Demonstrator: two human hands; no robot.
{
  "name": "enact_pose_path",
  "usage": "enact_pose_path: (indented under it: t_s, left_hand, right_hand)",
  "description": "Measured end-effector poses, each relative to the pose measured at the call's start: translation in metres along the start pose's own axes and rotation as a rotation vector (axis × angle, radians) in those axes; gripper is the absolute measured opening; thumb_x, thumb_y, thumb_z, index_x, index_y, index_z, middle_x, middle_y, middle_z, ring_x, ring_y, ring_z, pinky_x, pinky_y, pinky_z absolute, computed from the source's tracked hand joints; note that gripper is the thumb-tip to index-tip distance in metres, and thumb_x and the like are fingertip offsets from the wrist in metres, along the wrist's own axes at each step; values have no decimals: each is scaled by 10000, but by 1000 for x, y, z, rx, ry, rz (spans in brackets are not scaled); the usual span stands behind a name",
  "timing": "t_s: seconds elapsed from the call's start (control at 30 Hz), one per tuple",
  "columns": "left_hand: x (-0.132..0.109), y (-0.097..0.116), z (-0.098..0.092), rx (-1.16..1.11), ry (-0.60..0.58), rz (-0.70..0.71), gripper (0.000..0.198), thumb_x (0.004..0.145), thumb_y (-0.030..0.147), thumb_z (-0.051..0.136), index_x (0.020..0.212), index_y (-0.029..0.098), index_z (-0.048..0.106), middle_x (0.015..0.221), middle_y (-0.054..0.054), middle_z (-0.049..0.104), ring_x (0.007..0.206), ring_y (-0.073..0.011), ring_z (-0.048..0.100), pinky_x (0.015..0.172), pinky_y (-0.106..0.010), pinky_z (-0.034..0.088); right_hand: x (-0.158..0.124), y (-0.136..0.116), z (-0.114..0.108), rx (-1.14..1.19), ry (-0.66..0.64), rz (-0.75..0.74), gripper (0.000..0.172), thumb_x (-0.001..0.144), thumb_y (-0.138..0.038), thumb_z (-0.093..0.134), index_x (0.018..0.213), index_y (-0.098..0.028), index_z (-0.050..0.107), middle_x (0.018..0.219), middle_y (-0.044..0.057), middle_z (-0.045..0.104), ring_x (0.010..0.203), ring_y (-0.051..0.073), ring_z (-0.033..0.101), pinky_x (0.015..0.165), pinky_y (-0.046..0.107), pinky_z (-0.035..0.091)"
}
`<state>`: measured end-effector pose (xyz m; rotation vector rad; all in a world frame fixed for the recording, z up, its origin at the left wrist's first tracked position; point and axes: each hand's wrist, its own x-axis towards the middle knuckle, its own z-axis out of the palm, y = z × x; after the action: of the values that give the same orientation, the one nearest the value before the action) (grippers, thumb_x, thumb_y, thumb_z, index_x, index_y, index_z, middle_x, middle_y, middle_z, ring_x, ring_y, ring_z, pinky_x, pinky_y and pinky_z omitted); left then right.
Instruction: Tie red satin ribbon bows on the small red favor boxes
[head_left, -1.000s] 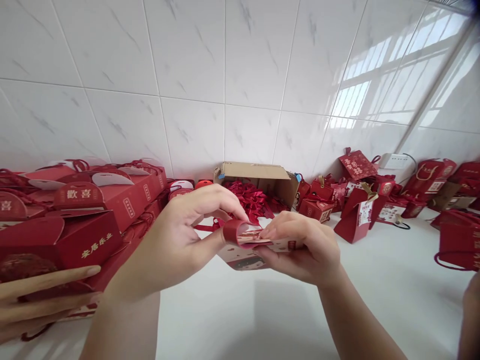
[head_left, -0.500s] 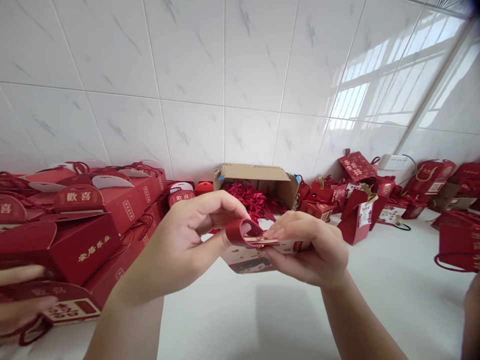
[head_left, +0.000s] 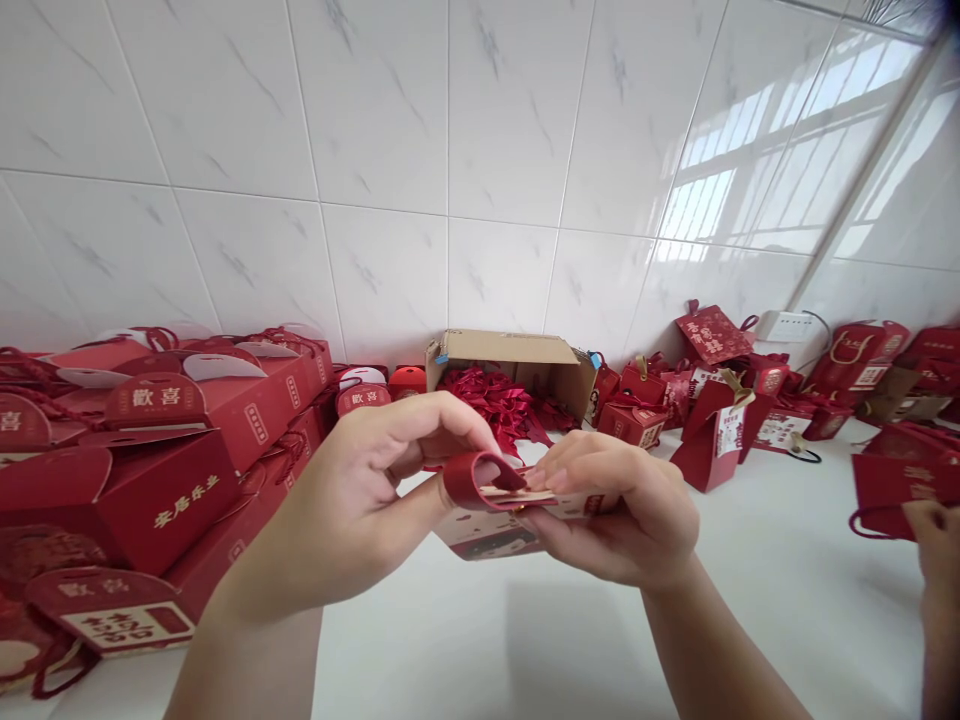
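Note:
My left hand (head_left: 360,500) and my right hand (head_left: 622,505) meet in mid air over a white surface (head_left: 570,630). Together they hold a small red and white gift box (head_left: 491,520). The thumb and forefinger of my left hand pinch its curled red top flap (head_left: 469,472). The fingers of my right hand close over the box's right end and press on its top. Most of the box's right side is hidden under those fingers.
Stacked red gift boxes (head_left: 180,450) fill the left side. An open cardboard carton (head_left: 510,355) with red ribbons (head_left: 499,400) stands by the tiled wall. More red boxes and bags (head_left: 720,410) lie at right. Another person's hand (head_left: 937,560) touches a red bag (head_left: 900,480) at the right edge.
The other person's hand at the lower left has withdrawn, leaving a red box there. Another hand has come in at the right edge by a red bag. My hands bent the flap further.

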<state>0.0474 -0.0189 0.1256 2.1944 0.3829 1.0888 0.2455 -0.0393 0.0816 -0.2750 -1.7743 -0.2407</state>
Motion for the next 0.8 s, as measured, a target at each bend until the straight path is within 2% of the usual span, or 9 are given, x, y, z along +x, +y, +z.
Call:
enact_pose_path:
  t_s: [0.23, 0.43, 0.53, 0.63, 0.8]
  left_hand:
    - [-1, 2, -1, -104, -51, 2, 99, 848, 152, 595, 899, 207, 660, 819, -36, 693, 750, -178, 674, 645, -262, 581]
    - [0, -2, -2, -146, -148, 47, 184, 831, 91, 583, 959, 207, 644, 948, -53, 682, 931, -210, 655, 797, -307, 585]
    - [2, -8, 2, -88, -81, 54, 212, 838, 51, 544, 943, 214, 632, 939, -38, 670, 949, -200, 650, 791, -281, 583]
    - [3, -14, 4, 22, -30, 84, 237, 832, 25, 521, 925, 219, 621, 907, -22, 651, 905, -179, 644, 753, -261, 578]
    - [3, -16, 4, 110, -17, 123, 234, 839, 34, 508, 939, 225, 598, 904, -23, 639, 869, -177, 638, 729, -271, 564]
  right_hand:
    - [4, 0, -2, -11, 17, -61, 295, 733, -55, 691, 983, -165, 580, 686, 45, 655, 602, 176, 664, 521, 287, 565]
    - [4, 1, -2, -76, 69, -134, 263, 732, -51, 698, 943, -162, 586, 729, 54, 650, 610, 164, 661, 545, 294, 590]
    - [4, 4, -1, -152, 94, -107, 268, 724, -57, 707, 911, -193, 570, 835, 74, 674, 698, 176, 686, 548, 288, 601]
    - [2, 7, 2, -125, 65, -31, 255, 753, -85, 691, 904, -213, 531, 923, 96, 704, 823, 201, 709, 586, 287, 613]
    - [0, 8, 7, -59, 87, 36, 220, 784, -85, 664, 895, -205, 517, 914, 106, 709, 807, 190, 715, 614, 281, 618]
